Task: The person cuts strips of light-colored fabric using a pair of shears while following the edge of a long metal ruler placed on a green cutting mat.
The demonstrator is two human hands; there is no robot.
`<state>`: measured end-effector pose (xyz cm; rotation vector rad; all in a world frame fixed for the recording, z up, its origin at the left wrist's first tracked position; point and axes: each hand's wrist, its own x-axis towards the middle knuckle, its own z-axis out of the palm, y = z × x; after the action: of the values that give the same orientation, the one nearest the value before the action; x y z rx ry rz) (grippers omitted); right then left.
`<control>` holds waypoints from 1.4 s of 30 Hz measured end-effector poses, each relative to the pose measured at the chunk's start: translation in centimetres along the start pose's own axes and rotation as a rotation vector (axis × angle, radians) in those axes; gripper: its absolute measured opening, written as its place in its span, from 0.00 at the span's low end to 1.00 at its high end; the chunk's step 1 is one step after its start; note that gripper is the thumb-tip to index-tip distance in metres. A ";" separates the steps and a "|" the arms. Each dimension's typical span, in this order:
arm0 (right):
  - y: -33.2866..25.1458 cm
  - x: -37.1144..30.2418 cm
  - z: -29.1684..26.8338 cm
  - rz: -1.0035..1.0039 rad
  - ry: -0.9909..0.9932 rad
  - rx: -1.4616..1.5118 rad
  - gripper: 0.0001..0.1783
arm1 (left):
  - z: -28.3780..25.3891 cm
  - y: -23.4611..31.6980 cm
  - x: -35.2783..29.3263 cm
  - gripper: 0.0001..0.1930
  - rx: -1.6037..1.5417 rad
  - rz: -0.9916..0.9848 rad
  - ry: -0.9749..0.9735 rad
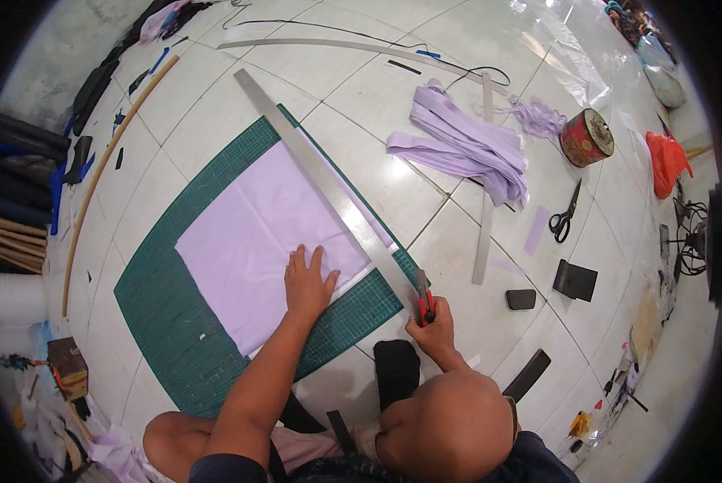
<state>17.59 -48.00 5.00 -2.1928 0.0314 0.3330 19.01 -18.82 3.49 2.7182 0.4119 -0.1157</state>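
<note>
A folded piece of lilac fabric (248, 217) lies on a green cutting mat (156, 322) on the floor. My left hand (308, 286) rests flat on the fabric near its close edge, fingers spread. Along the fabric's right side lies a long metal ruler (320, 177), running past the mat at both ends. Just right of the ruler's near end, my right hand (435, 326) grips a red and black utility knife (426, 302), its tip pointing away from me. Whether the blade touches anything, I cannot tell.
Bundled lilac strips (465, 141) lie beyond the mat, near a round red tin (587, 138). Black scissors (566, 213), a dark block (521, 299) and a black plate-like piece (575, 280) sit on the right. A second metal strip (483, 233) crosses the tiles; a curved wooden stick (103, 169) lies left.
</note>
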 end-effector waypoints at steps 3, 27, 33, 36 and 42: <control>-0.5 0.2 1.4 -0.006 -0.025 -0.040 0.23 | -0.4 -0.5 -0.3 0.34 0.015 0.009 0.001; 5.0 6.8 -12.2 0.154 0.614 -0.114 0.20 | -2.7 0.4 0.9 0.34 0.065 -0.018 -0.151; 8.7 -1.7 -15.6 0.274 0.263 -0.193 0.19 | -3.0 -0.8 1.5 0.36 -0.040 0.074 -0.152; 10.9 -7.8 -14.7 0.221 0.011 -0.126 0.23 | -2.9 -0.6 2.0 0.35 -0.083 0.044 -0.142; 9.6 -11.3 -13.2 0.205 -0.196 -0.192 0.23 | -4.4 -2.5 3.3 0.31 -0.016 0.090 0.013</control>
<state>8.34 -65.31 7.75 -2.3411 0.1204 0.6898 21.52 -14.06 6.16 2.7175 0.2920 -0.0697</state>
